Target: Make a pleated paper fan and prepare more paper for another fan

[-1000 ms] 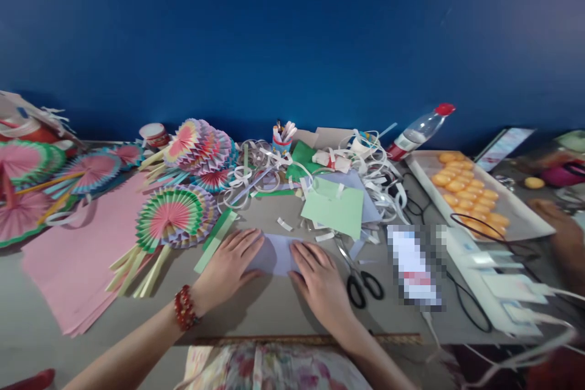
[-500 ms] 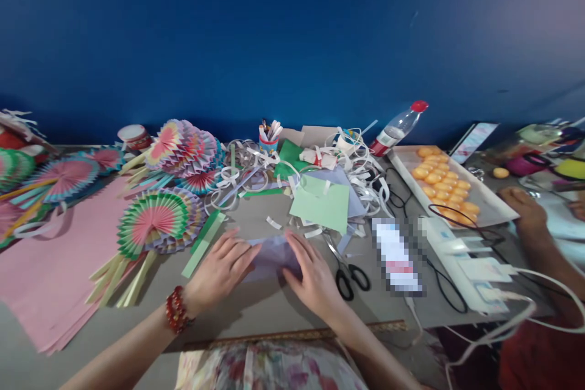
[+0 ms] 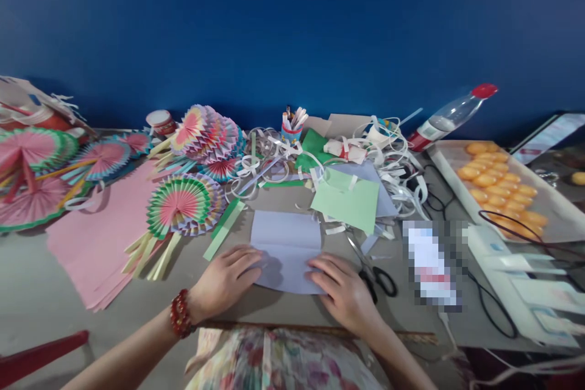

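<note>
A pale lilac sheet of paper (image 3: 286, 242) lies unfolded on the grey table (image 3: 41, 292) in front of me, with a crease across its middle. My left hand (image 3: 227, 278), with a red bead bracelet at the wrist, pinches the sheet's near left corner. My right hand (image 3: 345, 290) pinches its near right corner. Both hands have their fingers curled onto the paper's near edge.
Black scissors (image 3: 377, 277) lie just right of my right hand. A light green sheet (image 3: 347, 202), curled white paper strips (image 3: 388, 164), folded paper fans (image 3: 180, 204), pink paper (image 3: 103, 237), a pen cup (image 3: 291, 128), a bottle (image 3: 450, 114), a tray of orange pieces (image 3: 500, 186) and a power strip (image 3: 516, 274) surround it.
The lilac paper was folded small under my hands; it now lies opened out, its far half flat on the table. Another person's hand at the right edge is out of view now.
</note>
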Demonstrator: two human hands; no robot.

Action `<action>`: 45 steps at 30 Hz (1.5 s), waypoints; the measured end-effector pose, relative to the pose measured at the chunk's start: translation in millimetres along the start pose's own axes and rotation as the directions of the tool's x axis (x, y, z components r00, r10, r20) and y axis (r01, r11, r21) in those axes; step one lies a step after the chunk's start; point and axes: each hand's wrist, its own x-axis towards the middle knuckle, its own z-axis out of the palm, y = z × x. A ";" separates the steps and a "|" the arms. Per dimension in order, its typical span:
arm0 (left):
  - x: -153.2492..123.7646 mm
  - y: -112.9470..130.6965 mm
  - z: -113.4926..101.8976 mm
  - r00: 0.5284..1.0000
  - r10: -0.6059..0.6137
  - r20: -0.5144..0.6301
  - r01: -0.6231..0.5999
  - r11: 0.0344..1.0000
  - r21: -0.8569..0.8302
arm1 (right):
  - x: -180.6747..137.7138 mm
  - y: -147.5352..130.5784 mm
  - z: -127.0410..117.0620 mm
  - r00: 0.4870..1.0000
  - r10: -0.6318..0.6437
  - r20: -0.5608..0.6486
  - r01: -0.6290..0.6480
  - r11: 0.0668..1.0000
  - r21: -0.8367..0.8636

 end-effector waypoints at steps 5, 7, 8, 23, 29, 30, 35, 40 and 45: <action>-7.7 5.0 -1.8 0.994 -0.076 0.073 0.082 0.992 -0.092 | 0.1 1.9 -9.2 0.997 -0.050 0.051 0.048 0.998 0.044; -8.3 5.8 -3.2 0.984 -0.135 0.117 0.150 0.981 -0.127 | 1.3 3.1 -10.6 0.999 -0.028 0.035 0.025 0.996 0.083; -8.0 5.9 -4.0 0.977 -0.167 0.135 0.186 0.972 -0.142 | 1.5 3.8 -10.5 1.000 -0.014 0.027 0.011 0.995 0.103; 4.0 10.8 9.4 0.880 -0.472 -0.051 0.462 0.876 -0.139 | 26.3 -7.6 4.2 0.927 0.351 -0.130 -0.346 0.937 0.055; 10.2 28.3 5.1 0.993 -0.114 0.034 0.112 0.992 0.057 | 28.0 -9.0 6.5 0.917 0.385 -0.101 -0.386 0.922 0.007; 10.7 31.3 5.8 0.993 -0.054 0.109 0.046 0.997 0.069 | 28.4 -9.3 6.5 0.916 0.389 -0.098 -0.391 0.920 0.002; 6.0 37.3 16.3 0.950 -0.031 0.311 -0.032 0.981 0.194 | 29.8 -9.8 8.8 0.907 0.405 -0.115 -0.410 0.912 -0.018; 2.4 36.6 23.4 0.936 -0.061 0.346 -0.014 0.978 0.209 | 31.8 -8.8 10.4 0.908 0.396 -0.136 -0.408 0.910 -0.074; 5.6 35.5 25.1 0.930 -0.096 0.355 0.021 0.978 0.209 | 33.4 -6.5 9.7 0.920 0.367 -0.138 -0.380 0.922 -0.080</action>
